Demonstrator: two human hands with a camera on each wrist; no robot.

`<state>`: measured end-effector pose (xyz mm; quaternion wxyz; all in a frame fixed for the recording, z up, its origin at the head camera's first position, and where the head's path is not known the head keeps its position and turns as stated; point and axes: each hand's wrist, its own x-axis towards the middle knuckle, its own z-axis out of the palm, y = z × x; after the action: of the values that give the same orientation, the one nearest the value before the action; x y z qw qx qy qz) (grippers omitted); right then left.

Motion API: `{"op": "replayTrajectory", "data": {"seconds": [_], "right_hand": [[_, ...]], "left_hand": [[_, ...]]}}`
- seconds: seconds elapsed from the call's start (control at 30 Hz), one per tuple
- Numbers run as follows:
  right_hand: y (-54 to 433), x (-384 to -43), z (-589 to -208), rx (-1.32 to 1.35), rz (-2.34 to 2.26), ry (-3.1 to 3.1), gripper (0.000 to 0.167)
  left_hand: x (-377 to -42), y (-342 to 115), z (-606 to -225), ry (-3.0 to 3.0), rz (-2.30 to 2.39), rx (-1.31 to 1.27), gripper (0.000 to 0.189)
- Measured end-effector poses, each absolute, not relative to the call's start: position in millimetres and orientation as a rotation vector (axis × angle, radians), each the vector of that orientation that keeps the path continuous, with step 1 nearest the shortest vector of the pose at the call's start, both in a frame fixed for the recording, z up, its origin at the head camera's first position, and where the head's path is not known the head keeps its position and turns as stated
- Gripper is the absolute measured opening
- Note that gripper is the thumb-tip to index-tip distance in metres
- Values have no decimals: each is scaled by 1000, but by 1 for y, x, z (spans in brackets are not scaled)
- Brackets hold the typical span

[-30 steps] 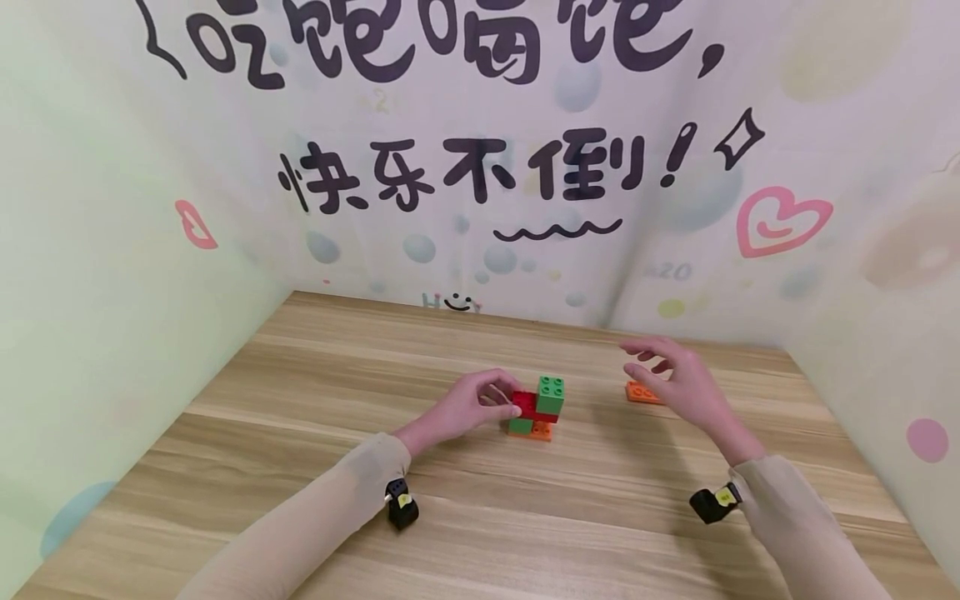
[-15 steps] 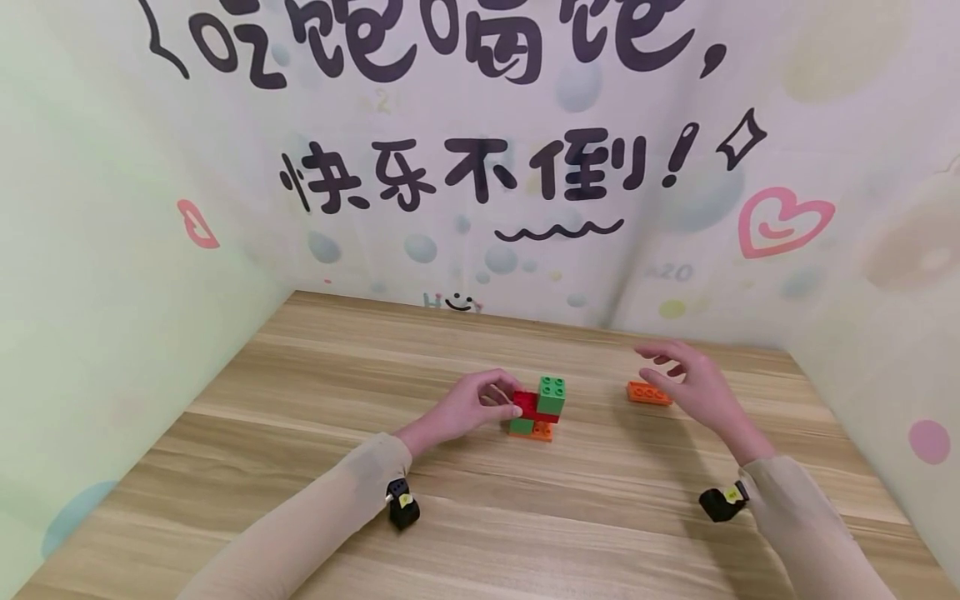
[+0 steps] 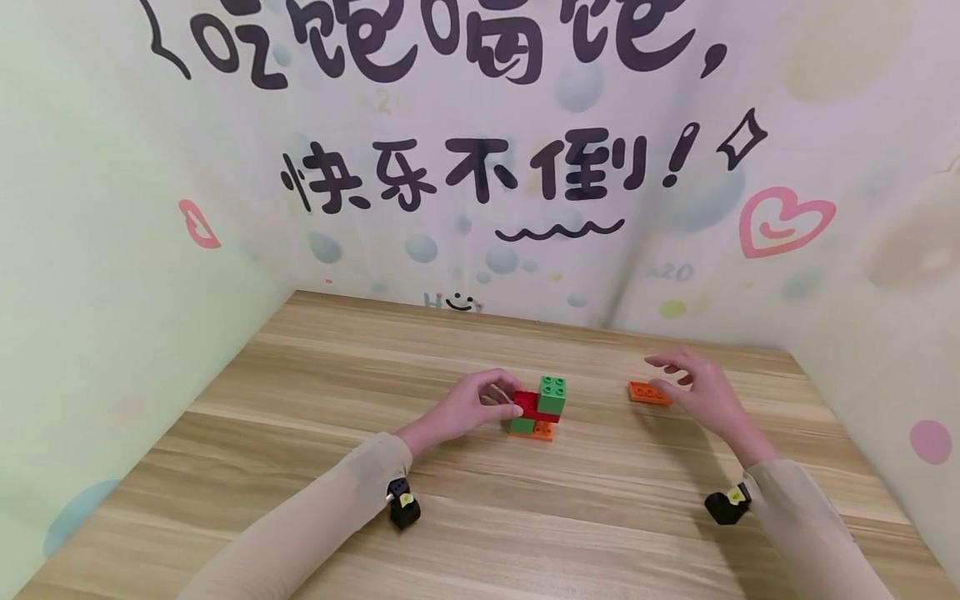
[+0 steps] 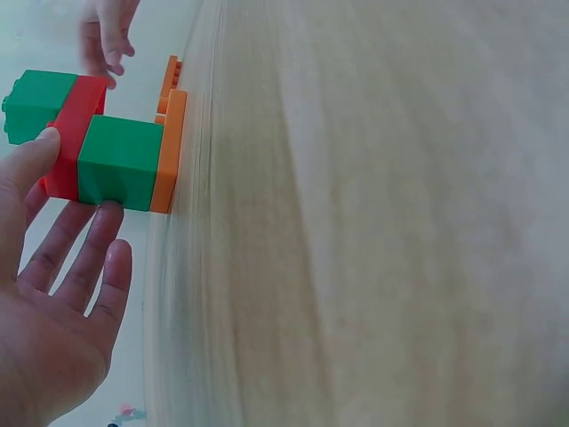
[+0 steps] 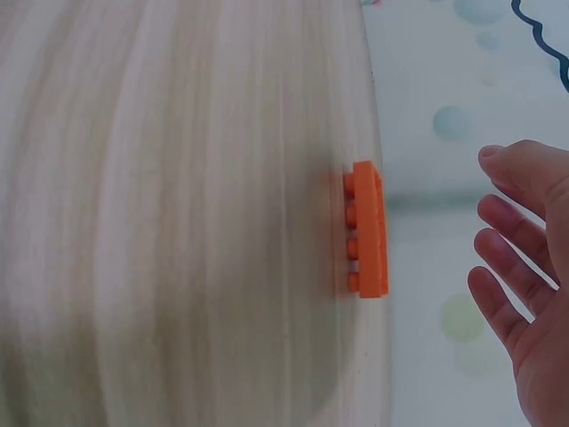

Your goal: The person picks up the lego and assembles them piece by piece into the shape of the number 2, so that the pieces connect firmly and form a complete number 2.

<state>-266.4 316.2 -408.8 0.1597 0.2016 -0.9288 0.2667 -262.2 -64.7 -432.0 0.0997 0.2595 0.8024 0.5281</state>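
Observation:
My left hand (image 3: 472,404) pinches a stack of toy building bricks, its thumb on the long red brick (image 4: 76,133) and fingers at the opposite side. One green brick (image 3: 552,394) sits on top at the red brick's right end. A second green brick (image 4: 120,165) lies under its left end, on a thin orange base brick (image 4: 171,156). My right hand (image 3: 705,392), holding nothing, hovers with loosely bent fingers just above and right of a loose flat orange brick (image 3: 647,393). That brick lies studs down, its hollow side up (image 5: 372,231).
The wood-grain table (image 3: 375,350) meets a printed cloth wall (image 3: 480,267) at the back. Pale side walls stand left and right. A small black camera (image 3: 405,507) hangs at the left wrist, and another black camera (image 3: 727,504) at the right.
My right hand has drifted right and slightly toward me, uncovering more of the loose orange brick. The left hand and the stack have stayed in place.

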Motion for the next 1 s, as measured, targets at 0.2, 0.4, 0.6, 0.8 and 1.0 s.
{"op": "replayTrajectory", "data": {"seconds": [0.2,0.4,0.6,0.8,1.0], "right_hand": [[324,-269,-416,567,736,-2703,33],[328,-270,-421,551,730,-2775,35],[330,-271,-425,545,728,-2840,38],[331,-270,-427,565,695,-2857,38],[331,-270,-429,590,651,-2858,36]], "left_hand": [[-262,-65,-433,2367,1569,764,30],[-263,-65,-433,2351,1579,772,30],[-262,-65,-431,2338,1576,770,29],[-262,-65,-431,2351,1565,779,29],[-263,-66,-432,2356,1568,791,29]]}}
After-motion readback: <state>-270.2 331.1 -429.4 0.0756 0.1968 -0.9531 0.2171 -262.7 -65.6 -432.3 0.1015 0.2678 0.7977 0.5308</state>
